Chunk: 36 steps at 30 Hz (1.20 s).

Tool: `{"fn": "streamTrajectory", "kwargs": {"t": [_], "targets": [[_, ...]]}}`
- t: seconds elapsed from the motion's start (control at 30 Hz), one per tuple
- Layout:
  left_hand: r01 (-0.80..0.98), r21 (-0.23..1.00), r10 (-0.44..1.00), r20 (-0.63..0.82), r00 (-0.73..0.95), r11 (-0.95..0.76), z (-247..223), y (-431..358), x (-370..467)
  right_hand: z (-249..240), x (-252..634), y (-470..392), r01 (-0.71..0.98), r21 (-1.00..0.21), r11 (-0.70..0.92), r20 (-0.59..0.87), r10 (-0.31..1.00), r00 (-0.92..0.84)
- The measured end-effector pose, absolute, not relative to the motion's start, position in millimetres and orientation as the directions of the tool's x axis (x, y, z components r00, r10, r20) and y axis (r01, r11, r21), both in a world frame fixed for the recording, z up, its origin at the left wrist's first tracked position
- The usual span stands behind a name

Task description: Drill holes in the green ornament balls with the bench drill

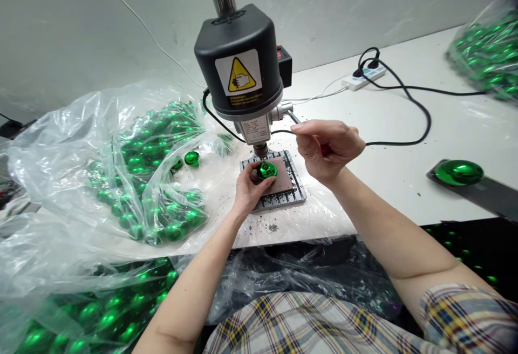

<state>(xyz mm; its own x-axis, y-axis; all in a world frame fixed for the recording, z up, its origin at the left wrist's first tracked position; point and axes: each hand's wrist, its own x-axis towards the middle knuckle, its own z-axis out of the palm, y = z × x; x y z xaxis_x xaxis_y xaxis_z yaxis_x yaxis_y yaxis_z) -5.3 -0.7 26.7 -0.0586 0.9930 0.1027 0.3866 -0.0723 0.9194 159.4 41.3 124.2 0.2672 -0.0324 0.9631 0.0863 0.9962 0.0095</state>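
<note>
The left hand is gripping a shiny green piece between thumb and fingers, steadying it on a brown board under the chuck; whether the bit is touching it, I cannot tell. The right hand is pinching the end of the lever, its other fingers curling in. The board is lying on the slotted base plate, near the front edge of the desk. Toward the desk's left end, a clear bag is holding similar pieces; a power strip is lying near the back edge. The left fingertips are sitting close to the bit, so a slipping grip could nick them; pressing the lever too hard could crack or spin the smooth piece.
</note>
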Motion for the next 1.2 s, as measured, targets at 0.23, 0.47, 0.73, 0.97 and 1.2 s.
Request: {"fn": "streamTrajectory", "kwargs": {"t": [0.23, 0.47, 0.73, 0.97, 1.2], "targets": [[0.383, 0.92, 0.993, 0.11, -0.052, -0.082, 28, -2, -6, 111, 161, 43, 0.04, 0.044, 0.998, 0.984, -0.05, 0.17], [0.414, 0.904, 0.984, 0.156, -0.082, -0.108, 28, 2, -6, 164, 153, 50, -0.065, -0.252, 0.966, 0.917, 0.26, 0.301], [0.37, 0.885, 0.947, 0.197, 0.253, -0.283, 56, -104, -3, 208, 153, 63, -0.274, -0.506, 0.818, 0.811, 0.559, 0.171], [0.833, 0.511, 0.794, -0.409, 0.45, -0.209, -24, -176, 3, 208, 146, 62, -0.41, -0.375, 0.831, 0.824, 0.502, 0.263], [0.967, 0.137, 0.68, -0.689, 0.25, -0.216, -9, -169, 14, 208, 145, 62, -0.424, -0.355, 0.834, 0.826, 0.492, 0.277]]}}
